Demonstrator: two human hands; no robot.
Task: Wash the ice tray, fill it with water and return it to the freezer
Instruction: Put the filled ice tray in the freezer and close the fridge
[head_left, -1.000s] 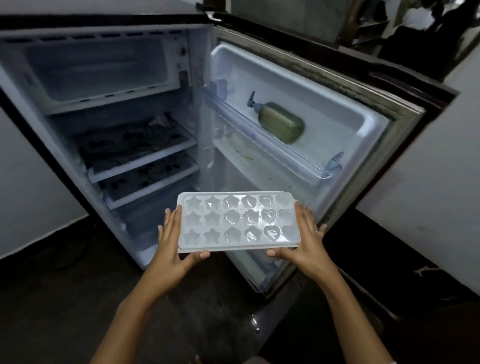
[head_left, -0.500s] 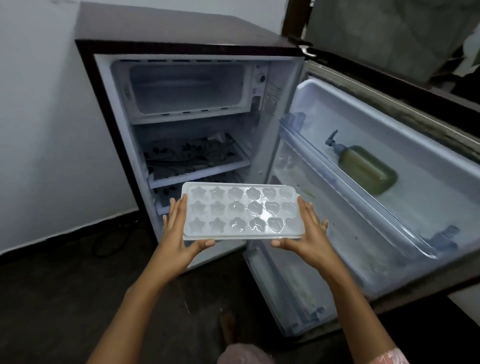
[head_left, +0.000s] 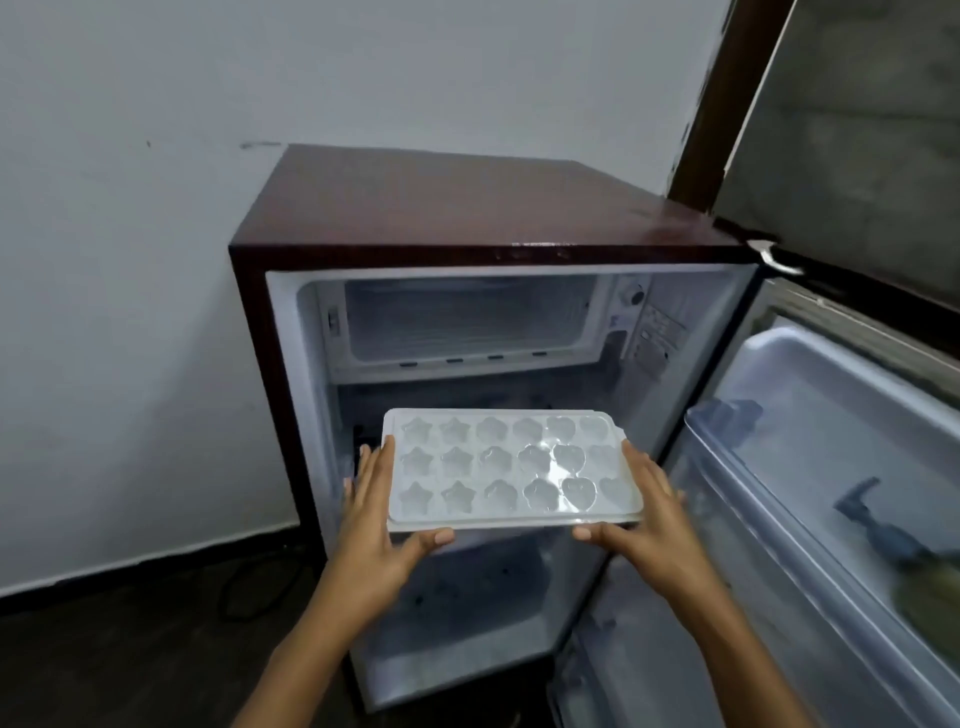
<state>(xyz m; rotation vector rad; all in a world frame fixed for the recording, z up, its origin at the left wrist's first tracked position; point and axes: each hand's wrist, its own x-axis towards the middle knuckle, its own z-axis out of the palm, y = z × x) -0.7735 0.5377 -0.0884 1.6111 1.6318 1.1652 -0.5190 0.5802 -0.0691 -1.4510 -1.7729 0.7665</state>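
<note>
A white ice tray (head_left: 511, 467) with star and heart shaped cups is held level in front of the open small fridge (head_left: 467, 208). My left hand (head_left: 376, 525) grips its left end, thumb under the front edge. My right hand (head_left: 649, 525) grips its right end the same way. The freezer compartment (head_left: 462, 322) is at the top of the fridge, above and behind the tray, and looks empty. Whether the cups hold water I cannot tell.
The fridge door (head_left: 831, 467) stands open to the right, with a green pump bottle (head_left: 914, 561) lying in its shelf. A white wall (head_left: 130, 312) is to the left and the floor (head_left: 104, 649) is dark. A black cable (head_left: 260, 582) runs along the floor beside the fridge.
The view has swung up and left, so the whole fridge top now shows. The tray, still in both hands, has risen closer to the freezer compartment.
</note>
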